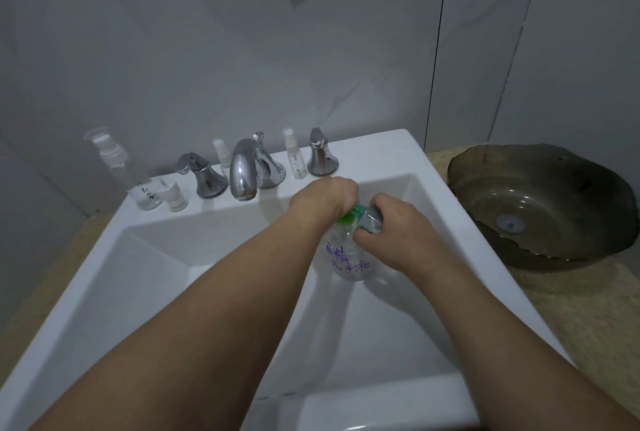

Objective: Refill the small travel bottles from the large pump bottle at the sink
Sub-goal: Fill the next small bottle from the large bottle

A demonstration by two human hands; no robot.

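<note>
The large pump bottle (348, 257) stands inside the sink (398, 150), clear, with purple writing and a green pump. The left hand (325, 200) presses down on the pump head, fingers curled over it. The right hand (394, 233) grips a small travel bottle (372, 219) right at the spout. Best to keep the small bottle's mouth tight under the nozzle and pump slowly, so nothing dribbles. Beyond the fingers, more small bottles (296, 160) wait by the faucet (244, 167).
</note>
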